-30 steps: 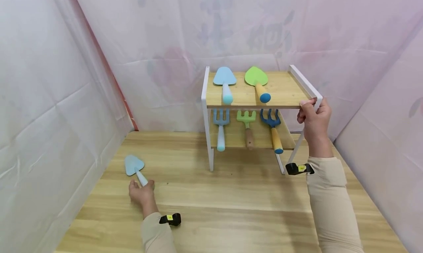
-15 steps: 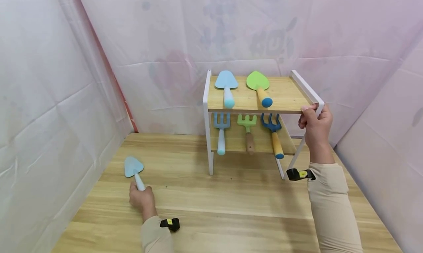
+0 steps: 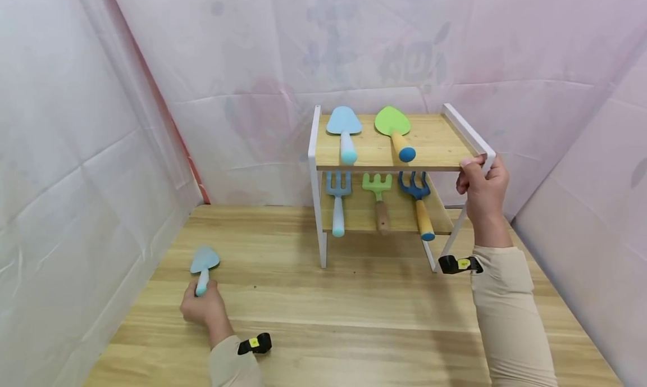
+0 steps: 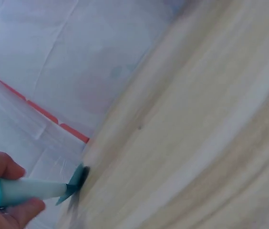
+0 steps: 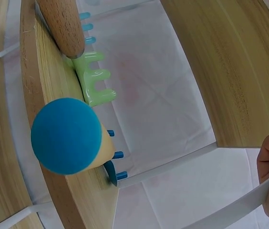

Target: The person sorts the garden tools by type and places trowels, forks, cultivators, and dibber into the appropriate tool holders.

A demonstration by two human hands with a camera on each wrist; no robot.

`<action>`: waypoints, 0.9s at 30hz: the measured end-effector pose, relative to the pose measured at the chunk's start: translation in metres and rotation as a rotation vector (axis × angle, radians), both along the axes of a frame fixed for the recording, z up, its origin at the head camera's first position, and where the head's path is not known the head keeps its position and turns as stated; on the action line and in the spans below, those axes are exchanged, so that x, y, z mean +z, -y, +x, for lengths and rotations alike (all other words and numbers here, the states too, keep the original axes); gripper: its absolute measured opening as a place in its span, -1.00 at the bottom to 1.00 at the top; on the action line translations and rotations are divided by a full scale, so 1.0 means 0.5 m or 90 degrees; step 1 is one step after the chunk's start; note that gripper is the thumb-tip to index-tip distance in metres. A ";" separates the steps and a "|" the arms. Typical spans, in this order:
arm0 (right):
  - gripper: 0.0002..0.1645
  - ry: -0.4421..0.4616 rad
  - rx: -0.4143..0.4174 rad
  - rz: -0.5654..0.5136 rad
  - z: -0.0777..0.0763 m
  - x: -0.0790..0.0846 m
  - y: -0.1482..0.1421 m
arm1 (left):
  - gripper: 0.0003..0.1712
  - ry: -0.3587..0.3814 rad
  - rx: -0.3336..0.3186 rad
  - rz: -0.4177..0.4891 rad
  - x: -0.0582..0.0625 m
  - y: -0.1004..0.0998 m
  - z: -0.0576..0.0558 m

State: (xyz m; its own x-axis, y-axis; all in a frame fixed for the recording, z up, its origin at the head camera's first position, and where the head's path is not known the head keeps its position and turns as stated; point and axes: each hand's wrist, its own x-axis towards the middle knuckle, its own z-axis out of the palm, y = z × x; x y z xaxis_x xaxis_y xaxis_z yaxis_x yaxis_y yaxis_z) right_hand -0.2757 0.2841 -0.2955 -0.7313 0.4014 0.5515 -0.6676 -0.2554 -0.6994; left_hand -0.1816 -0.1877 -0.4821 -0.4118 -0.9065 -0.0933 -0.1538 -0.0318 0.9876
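Observation:
My left hand (image 3: 203, 308) pinches the pale handle of a light blue hand trowel (image 3: 204, 259) at the left of the table. In the left wrist view, thumb and fingers lie on either side of the trowel handle (image 4: 34, 189), near its turquoise end, and the blade is down close over the wood. My right hand (image 3: 486, 187) grips the front right corner of a two-tier shelf (image 3: 440, 151), thumb at the top board's edge. On the top board lie another light blue trowel (image 3: 344, 121) and a green trowel (image 3: 392, 122) with a yellow handle.
Three hand forks lie on the lower board: a light blue fork (image 3: 338, 204), a green fork (image 3: 379, 201) with a wooden handle, and a dark blue fork (image 3: 419, 201). The shelf's white legs (image 3: 323, 249) stand on the wooden table (image 3: 328, 319). Pale curtains (image 3: 242, 123) hang behind and beside.
My left hand has shifted a little left, and the trowel's handle has swung left and come up, so its end shows above the fingers. My right hand keeps its grip on the shelf.

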 end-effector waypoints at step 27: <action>-0.84 -0.004 0.014 0.008 0.004 0.002 -0.001 | -0.59 -0.222 0.075 0.062 0.028 -0.036 0.000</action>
